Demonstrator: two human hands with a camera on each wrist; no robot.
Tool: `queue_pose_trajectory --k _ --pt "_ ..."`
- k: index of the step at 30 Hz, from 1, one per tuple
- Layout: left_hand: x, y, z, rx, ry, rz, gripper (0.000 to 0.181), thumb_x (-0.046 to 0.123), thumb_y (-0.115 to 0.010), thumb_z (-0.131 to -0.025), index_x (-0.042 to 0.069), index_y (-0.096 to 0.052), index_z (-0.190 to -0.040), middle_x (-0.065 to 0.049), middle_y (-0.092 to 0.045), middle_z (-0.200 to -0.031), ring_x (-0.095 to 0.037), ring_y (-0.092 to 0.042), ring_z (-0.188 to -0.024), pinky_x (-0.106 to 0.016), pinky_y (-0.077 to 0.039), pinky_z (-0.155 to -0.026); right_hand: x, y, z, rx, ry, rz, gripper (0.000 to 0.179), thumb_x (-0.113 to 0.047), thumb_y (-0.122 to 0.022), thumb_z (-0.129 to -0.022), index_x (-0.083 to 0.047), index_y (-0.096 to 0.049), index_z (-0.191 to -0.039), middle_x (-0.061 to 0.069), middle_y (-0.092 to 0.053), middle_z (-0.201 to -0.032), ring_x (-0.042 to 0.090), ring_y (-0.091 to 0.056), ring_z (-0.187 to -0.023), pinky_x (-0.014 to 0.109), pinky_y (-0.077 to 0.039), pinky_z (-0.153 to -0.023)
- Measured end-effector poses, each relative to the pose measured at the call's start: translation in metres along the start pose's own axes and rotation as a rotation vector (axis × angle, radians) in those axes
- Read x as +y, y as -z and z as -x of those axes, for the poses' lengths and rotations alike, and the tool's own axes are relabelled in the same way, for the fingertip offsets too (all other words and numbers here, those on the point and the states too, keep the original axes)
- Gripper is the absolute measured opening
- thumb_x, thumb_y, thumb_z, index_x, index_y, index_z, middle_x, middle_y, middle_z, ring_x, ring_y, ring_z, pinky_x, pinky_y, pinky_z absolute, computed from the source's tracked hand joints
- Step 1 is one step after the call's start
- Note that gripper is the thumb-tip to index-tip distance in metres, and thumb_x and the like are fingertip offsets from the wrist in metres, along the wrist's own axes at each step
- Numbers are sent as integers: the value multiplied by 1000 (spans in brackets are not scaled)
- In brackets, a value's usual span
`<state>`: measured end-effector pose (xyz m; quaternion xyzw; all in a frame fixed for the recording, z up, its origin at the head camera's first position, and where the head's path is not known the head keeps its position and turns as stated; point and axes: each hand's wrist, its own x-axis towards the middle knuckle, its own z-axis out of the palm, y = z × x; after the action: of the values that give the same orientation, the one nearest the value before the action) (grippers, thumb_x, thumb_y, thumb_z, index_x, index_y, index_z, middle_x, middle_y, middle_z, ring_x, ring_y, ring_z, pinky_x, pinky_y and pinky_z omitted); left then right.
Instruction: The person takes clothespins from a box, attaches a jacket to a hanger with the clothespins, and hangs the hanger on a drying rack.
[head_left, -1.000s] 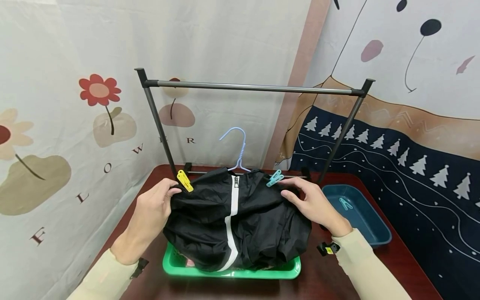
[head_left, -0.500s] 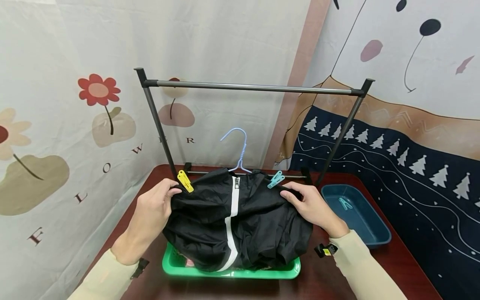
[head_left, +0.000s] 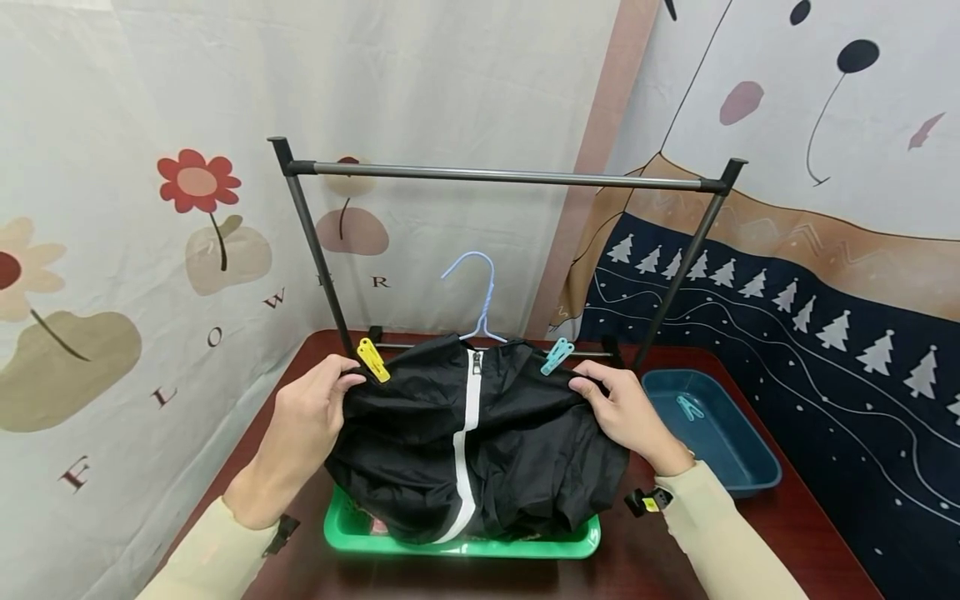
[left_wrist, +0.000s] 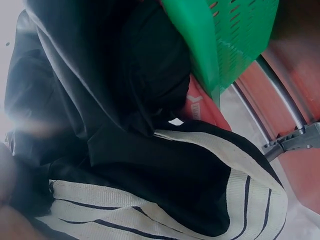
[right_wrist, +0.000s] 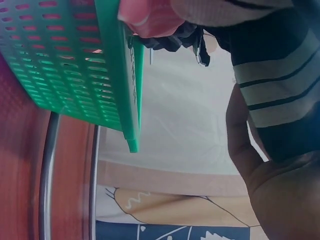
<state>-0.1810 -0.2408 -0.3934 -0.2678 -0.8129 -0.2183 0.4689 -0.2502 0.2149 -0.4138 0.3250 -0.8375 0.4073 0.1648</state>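
Observation:
A black zip jacket [head_left: 420, 433] with a white zip strip hangs on a light blue wire hanger [head_left: 489, 300], its hook standing free above the collar. My left hand [head_left: 303, 417] pinches the left shoulder beside a yellow clothespin [head_left: 373, 360]. At the other shoulder, my right hand [head_left: 626, 408] pinches the cloth just outside a blue clothespin [head_left: 557, 357]. Both clothespins sit on the jacket's shoulders. White-striped trim [left_wrist: 257, 200] shows in the left wrist view, and a striped band [right_wrist: 280, 85] lies near my right hand in the right wrist view.
Below the jacket stands a green slotted basket [head_left: 465, 547] with pinkish cloth inside. A metal rack with a top bar [head_left: 510, 175] rises behind. To the right, a dark blue basin [head_left: 738, 446] holds light blue clothespin pieces [head_left: 690, 407]. All stand on a reddish-brown table [head_left: 637, 558].
My right hand's fingers have come together on the shoulder cloth. The hanger, blue clothespin and right side of the jacket have shifted slightly right. My left hand stays almost in place.

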Motion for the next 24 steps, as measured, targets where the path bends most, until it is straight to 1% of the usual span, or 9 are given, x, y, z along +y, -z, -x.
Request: queue_pose_trajectory --k 2,5,9,10,12,15,19,21,24 --pt "0 1 0 -1 9 6 34 28 -59 -118 -2 -74 -116 -16 -82 -102 -24 -76 -77 -38 -61 -70 -1 1 0 15 -8 -10 18 -6 -71 -115 -20 -82 -112 -2 -83 -103 6 -69 -89 21 -52 -84" --pt "1 3 -1 -21 37 14 31 27 -63 -117 -2 -75 -116 -15 -83 -105 -26 -78 -82 -39 -61 -74 -2 2 1 32 -24 -16 17 -7 -71 -115 -19 -83 -111 -2 -84 -103 6 -69 -89 21 -53 -85" --pt "2 6 0 -62 74 22 13 12 -76 -113 0 -75 -118 -12 -82 -106 -26 -78 -87 -39 -60 -79 -3 4 2 62 -41 -11 17 -7 -71 -115 -17 -83 -110 0 -84 -102 7 -69 -86 22 -52 -82" --pt "2 7 0 -72 83 20 11 7 -78 -110 0 -75 -118 -12 -81 -107 -26 -77 -88 -39 -60 -80 -4 5 2 70 -42 -7 17 -7 -71 -115 -17 -83 -110 0 -84 -102 7 -68 -86 22 -52 -82" --pt "2 8 1 -98 107 5 15 0 -81 -106 1 -75 -120 -12 -80 -109 -26 -77 -91 -40 -59 -83 -3 6 3 86 -47 -3 16 -6 -71 -115 -16 -83 -110 2 -84 -102 7 -68 -86 22 -52 -82" --pt "0 10 3 -134 168 -11 17 1 -79 -108 1 -74 -124 -12 -80 -115 -28 -78 -100 -44 -59 -88 -2 7 4 104 -52 6 16 -5 -71 -114 -15 -84 -111 4 -85 -105 6 -69 -88 20 -53 -84" --pt "-3 13 7 -141 252 1 17 4 -72 -114 1 -74 -130 -15 -81 -122 -35 -80 -107 -50 -57 -92 0 9 5 123 -58 8 16 -4 -72 -114 -14 -83 -110 5 -84 -105 7 -68 -88 19 -52 -83" --pt "-5 14 10 -132 279 8 17 5 -68 -116 0 -74 -132 -17 -80 -124 -37 -79 -110 -50 -56 -92 0 10 6 129 -61 6 15 -4 -72 -114 -14 -83 -110 5 -84 -104 7 -67 -87 19 -51 -82" --pt "-6 15 14 -119 306 17 19 6 -65 -118 -1 -73 -134 -18 -79 -127 -39 -76 -114 -45 -53 -95 0 12 8 142 -69 11 14 -5 -72 -114 -14 -83 -111 5 -83 -105 8 -66 -86 19 -50 -80"
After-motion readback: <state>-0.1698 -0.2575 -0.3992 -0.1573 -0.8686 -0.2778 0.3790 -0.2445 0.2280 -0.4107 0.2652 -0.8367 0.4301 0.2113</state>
